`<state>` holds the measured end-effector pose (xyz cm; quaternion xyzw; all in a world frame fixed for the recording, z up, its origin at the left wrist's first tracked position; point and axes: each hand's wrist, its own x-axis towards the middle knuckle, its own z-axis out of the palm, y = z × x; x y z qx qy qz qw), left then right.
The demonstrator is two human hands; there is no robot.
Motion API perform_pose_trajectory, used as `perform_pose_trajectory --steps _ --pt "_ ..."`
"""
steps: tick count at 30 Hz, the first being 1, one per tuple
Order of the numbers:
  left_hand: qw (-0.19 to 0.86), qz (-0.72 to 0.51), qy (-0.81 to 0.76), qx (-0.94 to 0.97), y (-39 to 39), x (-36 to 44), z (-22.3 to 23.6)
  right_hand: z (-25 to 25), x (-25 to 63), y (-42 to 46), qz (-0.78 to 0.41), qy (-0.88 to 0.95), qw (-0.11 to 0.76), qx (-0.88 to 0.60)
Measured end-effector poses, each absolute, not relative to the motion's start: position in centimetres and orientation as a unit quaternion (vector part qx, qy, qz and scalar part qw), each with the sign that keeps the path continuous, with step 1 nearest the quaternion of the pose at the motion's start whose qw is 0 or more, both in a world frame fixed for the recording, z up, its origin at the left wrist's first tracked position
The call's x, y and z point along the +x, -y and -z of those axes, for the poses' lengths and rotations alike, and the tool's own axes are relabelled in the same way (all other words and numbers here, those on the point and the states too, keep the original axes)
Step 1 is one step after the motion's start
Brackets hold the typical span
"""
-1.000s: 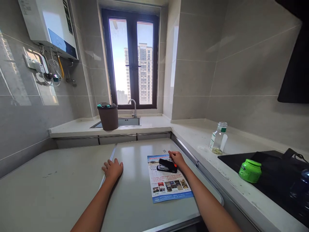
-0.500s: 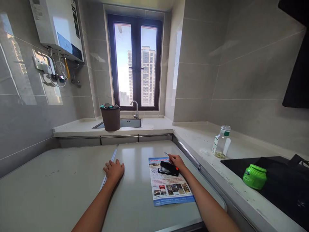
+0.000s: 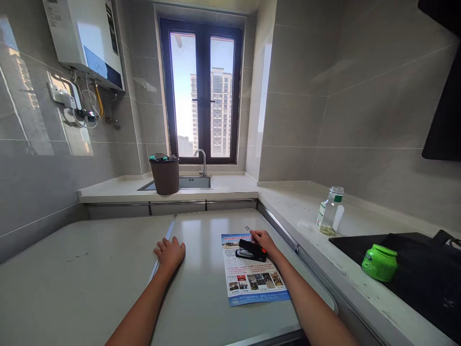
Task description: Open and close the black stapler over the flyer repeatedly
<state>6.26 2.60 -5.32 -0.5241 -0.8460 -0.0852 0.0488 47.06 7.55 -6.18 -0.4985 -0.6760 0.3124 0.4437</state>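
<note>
Across the pale surface [image 3: 201, 298], two bare forearms enter from the near edge, one on either side of centre. The left forearm slants far and to the right; the left hand [image 3: 170, 254] lies palm down at its end, fingers open and slightly spread, resting beside and partly over the light strip [image 3: 168, 234] that divides the surface. It holds nothing.

The right forearm slants far and to the left, passing over the right edge of a printed sheet [image 3: 255, 294]. The right hand [image 3: 265, 243] is turned inward, back uppermost, at the sheet's far right corner. Its fingers are bent toward the thumb, their tips directed at two thin slivers [image 3: 247, 228] just beyond the sheet's far edge; whether the fingers grip either sliver cannot be told.

A black stapler [image 3: 251, 251] lies on the far half of the sheet, its two arms parted toward the left, its red-marked right end close against the right hand; contact there is unclear. To the right, on the adjoining white counter [image 3: 288, 202], stand a clear bottle [image 3: 328, 214] and, nearer, a green jar [image 3: 380, 263].
</note>
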Motion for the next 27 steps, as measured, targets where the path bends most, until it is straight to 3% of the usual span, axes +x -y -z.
perform_pose_trajectory --steps 8,13,20,27 --pt "0.048 0.083 0.846 -0.524 -2.5 6.3 5.1 6.2 47.0 -7.4 -0.287 0.686 0.464 -0.481" --pt "0.052 0.079 0.843 -0.53 -2.4 6.3 5.1 6.1 47.8 -8.2 -0.156 0.653 0.542 -0.506" --pt "0.042 0.089 0.841 -0.532 -2.3 6.2 5.1 7.3 47.3 -11.1 -0.035 0.802 0.306 -0.511" --pt "0.049 0.097 0.841 -0.53 -2.5 6.2 5.8 8.3 46.4 -11.6 -0.072 0.844 0.163 -0.505"
